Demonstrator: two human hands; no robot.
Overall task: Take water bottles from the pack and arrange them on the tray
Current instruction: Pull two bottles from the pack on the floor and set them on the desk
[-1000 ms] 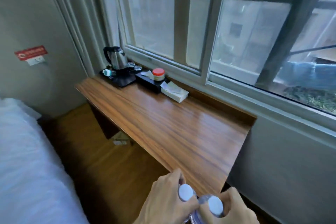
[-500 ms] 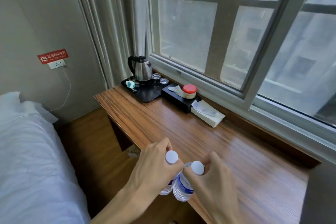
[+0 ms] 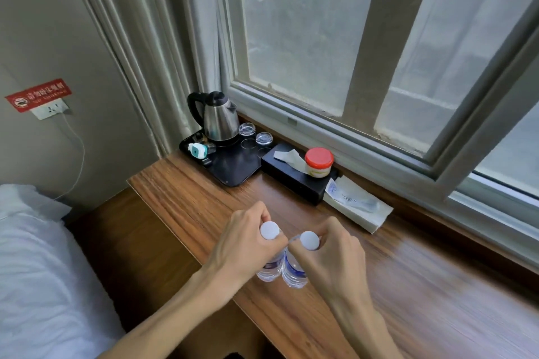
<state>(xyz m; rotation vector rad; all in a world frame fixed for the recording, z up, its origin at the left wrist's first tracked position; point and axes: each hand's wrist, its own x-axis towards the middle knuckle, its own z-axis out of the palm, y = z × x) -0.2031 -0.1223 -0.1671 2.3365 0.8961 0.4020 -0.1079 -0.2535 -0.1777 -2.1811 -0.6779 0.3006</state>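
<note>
I hold two clear water bottles with white caps upright, side by side over the wooden desk. My left hand (image 3: 243, 242) grips the neck of the left water bottle (image 3: 269, 267). My right hand (image 3: 335, 253) grips the neck of the right water bottle (image 3: 294, 271). The black tray (image 3: 233, 167) lies at the desk's far left corner, well beyond both hands. On it stand a steel kettle (image 3: 218, 118), two upturned glasses (image 3: 256, 132) and a small teal device (image 3: 197, 149). The pack is out of view.
A black tissue box (image 3: 291, 176) with a red-lidded jar (image 3: 318, 162) on it sits right of the tray. A white packet (image 3: 357, 204) lies beside it along the window sill. A bed (image 3: 38, 271) is at the left. A curtain (image 3: 163, 46) hangs behind the kettle.
I have come closer to the desk's left end, and both hands with their bottles have moved forward over the desk, toward the tray.
</note>
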